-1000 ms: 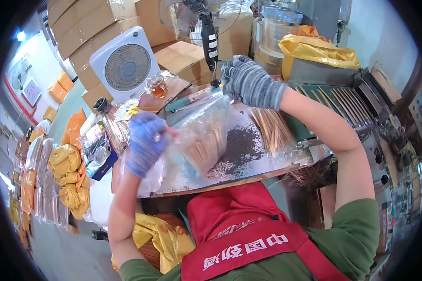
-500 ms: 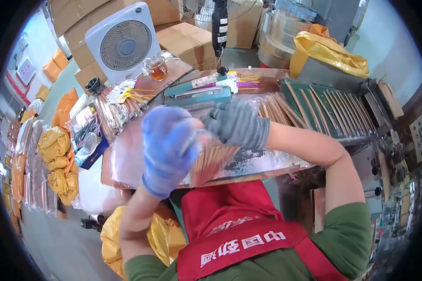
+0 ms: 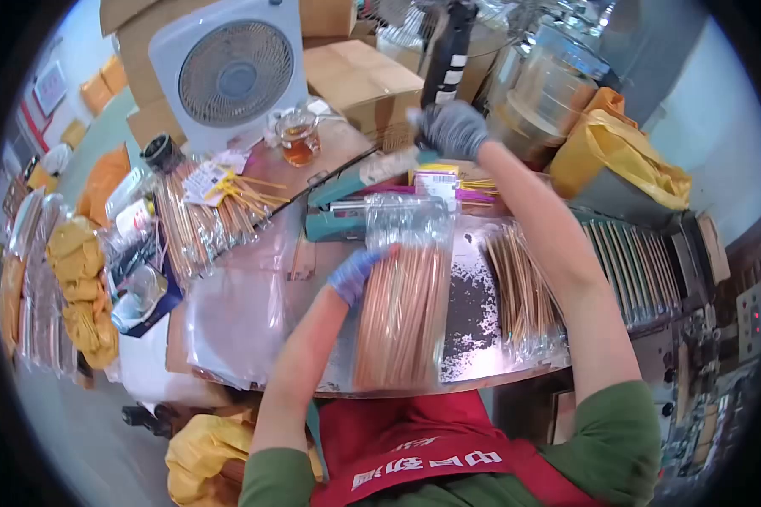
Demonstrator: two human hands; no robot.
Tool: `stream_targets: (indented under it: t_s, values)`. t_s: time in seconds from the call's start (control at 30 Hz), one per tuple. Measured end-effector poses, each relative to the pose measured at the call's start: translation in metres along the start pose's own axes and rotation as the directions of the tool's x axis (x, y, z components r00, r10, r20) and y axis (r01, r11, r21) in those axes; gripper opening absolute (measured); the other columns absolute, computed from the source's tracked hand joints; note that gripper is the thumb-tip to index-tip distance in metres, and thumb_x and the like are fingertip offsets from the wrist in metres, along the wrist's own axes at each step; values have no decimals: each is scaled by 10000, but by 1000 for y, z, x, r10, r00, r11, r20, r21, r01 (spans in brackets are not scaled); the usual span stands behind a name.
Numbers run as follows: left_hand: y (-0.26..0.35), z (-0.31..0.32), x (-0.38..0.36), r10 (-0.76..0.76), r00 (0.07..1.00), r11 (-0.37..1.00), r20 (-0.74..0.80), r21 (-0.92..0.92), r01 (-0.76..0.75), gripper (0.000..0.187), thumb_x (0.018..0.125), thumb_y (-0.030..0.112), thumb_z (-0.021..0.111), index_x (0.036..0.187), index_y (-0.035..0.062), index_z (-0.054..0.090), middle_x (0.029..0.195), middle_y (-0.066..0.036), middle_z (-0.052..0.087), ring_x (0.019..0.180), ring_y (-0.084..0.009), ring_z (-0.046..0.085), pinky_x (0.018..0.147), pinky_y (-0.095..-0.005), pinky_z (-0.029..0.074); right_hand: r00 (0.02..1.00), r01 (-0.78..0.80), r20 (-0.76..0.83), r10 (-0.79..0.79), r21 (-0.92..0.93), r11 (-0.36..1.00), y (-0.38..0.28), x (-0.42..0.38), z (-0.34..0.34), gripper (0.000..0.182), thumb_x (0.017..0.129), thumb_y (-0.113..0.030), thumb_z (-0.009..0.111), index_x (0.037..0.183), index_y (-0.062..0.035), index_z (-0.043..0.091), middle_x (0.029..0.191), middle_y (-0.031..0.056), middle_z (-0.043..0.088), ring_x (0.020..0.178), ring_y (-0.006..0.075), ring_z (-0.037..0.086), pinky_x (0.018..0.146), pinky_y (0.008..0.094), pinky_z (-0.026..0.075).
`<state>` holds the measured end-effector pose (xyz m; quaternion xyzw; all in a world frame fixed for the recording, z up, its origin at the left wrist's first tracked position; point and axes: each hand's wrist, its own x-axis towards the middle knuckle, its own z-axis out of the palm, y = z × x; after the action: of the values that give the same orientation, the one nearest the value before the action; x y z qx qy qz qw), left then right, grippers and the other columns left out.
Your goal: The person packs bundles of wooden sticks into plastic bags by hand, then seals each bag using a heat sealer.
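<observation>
The bag (image 3: 402,296) of sticks lies flat on the counter (image 3: 473,338), dead centre, long axis running six to twelve, its clear open end up at twelve poking into the sealer (image 3: 359,198). The left hand (image 3: 355,272), in a blue glove, sits at the bag's nine o'clock edge, fingers curled onto the plastic and pinning it down. The right hand (image 3: 452,128), grey glove, is out at twelve o'clock at full arm's stretch, closed over the raised end of the sealer arm; how tightly it grips is hard to tell.

At three o'clock from the bag lies a loose bundle (image 3: 522,283) of sticks in plastic, just beside it, with dark specks scattered on the counter between the two. At nine o'clock, an empty clear bag (image 3: 232,317) lies flat. At ten o'clock, more packed sticks (image 3: 196,224) with yellow tags fan out. Up at eleven stands a jar (image 3: 296,139) of amber liquid, and behind it a white fan (image 3: 228,72). At one o'clock, a yellow bag (image 3: 621,156) over a bin. At six, the red apron (image 3: 414,448).
</observation>
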<state>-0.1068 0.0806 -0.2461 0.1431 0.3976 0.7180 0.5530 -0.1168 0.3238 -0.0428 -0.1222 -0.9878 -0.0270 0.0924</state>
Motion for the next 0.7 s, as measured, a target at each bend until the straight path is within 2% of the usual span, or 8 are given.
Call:
stream_targets:
  t_s: [0.03, 0.07, 0.1, 0.17, 0.23, 0.3, 0.4, 0.7]
  values:
    - [2, -13, 12, -91, 994, 995, 54, -46, 93, 601, 775, 307, 712, 1250, 10, 495, 1162, -99, 600, 1048, -208, 586, 954, -350, 446, 985, 138, -105, -140, -21, 990, -1, 9, -12, 550, 869, -555, 478, 930, -39, 659, 867, 195, 656, 785, 331, 626, 756, 385, 483]
    - [6, -25, 21, -52, 996, 997, 69, -53, 56, 603, 775, 324, 711, 1245, 9, 500, 1168, -108, 598, 1049, -211, 587, 958, -354, 446, 997, 16, -83, 1, 198, 980, -25, -11, -44, 491, 884, -491, 505, 819, -27, 653, 814, 189, 650, 765, 337, 616, 708, 396, 485]
    - [16, -34, 19, -77, 997, 996, 18, -53, 78, 567, 788, 331, 701, 1218, 8, 522, 1135, -112, 615, 1022, -210, 601, 937, -352, 463, 961, 158, -263, -87, 261, 952, -17, -2, -22, 475, 890, -471, 507, 818, -25, 651, 787, 182, 649, 779, 353, 609, 701, 401, 484]
    - [29, -54, 16, -87, 990, 991, -115, -110, 74, 543, 762, 312, 734, 1179, 19, 548, 1082, -103, 630, 963, -216, 614, 873, -345, 494, 980, -32, -165, 109, 410, 912, -5, -28, -1, 480, 899, -477, 482, 857, -30, 652, 801, 181, 653, 795, 363, 606, 718, 410, 478]
    - [28, -76, 21, -27, 988, 996, -150, -88, 13, 520, 770, 304, 726, 1174, 25, 553, 1077, -104, 633, 952, -220, 618, 861, -346, 499, 987, -70, -126, 98, 209, 975, 31, -45, 61, 442, 914, -465, 426, 977, -95, 659, 923, 194, 645, 856, 375, 612, 752, 432, 480]
    - [29, -82, 16, 16, 982, 998, -189, -53, -26, 498, 779, 297, 718, 1168, 31, 557, 1072, -105, 635, 940, -224, 622, 849, -346, 503, 963, -252, -77, 260, 96, 963, 59, -58, 151, 451, 932, -463, 383, 948, -104, 656, 939, 190, 644, 856, 381, 607, 752, 454, 474]
    - [36, -72, 7, -71, 984, 995, -165, -85, 57, 468, 791, 277, 705, 1170, 42, 561, 1067, -110, 639, 937, -225, 624, 848, -341, 500, 960, -186, -151, 235, 281, 942, 50, -71, 152, 487, 942, -481, 338, 926, -106, 649, 935, 188, 642, 833, 390, 604, 749, 475, 466]
    - [36, -76, 9, -95, 989, 993, -115, -84, 86, 442, 815, 297, 671, 1157, 39, 566, 1064, -117, 640, 926, -227, 629, 843, -344, 507, 924, -347, -40, 380, 325, 880, 46, -67, 150, 521, 936, -501, 373, 953, -66, 659, 871, 176, 660, 788, 363, 617, 760, 438, 463]
